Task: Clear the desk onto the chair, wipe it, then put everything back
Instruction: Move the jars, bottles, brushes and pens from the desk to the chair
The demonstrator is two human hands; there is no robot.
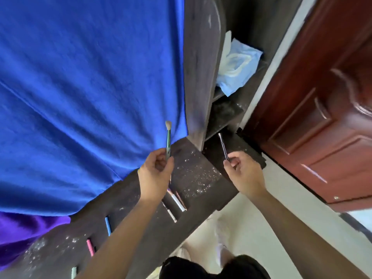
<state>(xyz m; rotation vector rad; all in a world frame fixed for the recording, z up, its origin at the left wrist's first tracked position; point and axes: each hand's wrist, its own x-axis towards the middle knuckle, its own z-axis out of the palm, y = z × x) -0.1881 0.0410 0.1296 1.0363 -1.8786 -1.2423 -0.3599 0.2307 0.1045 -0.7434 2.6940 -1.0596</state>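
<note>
Desk (193,174) lies under both my hands, a dark, dusty strip running from 7 o'clock up to 1 o'clock. My left hand (155,174) pinches a green brush (168,141), hairs pointing to 12. My right hand (244,174) pinches a thin dark stick (223,146), tip toward 11. More brushes (177,202) lie on the desk at 6 from my left hand, so that hand is nearer. A blue pen (108,226) and a pink pen (90,247) lie farther toward 7. I cannot see the chair. A big blue cloth (90,87) hangs at 10, close to the green brush, and could snag it.
</note>
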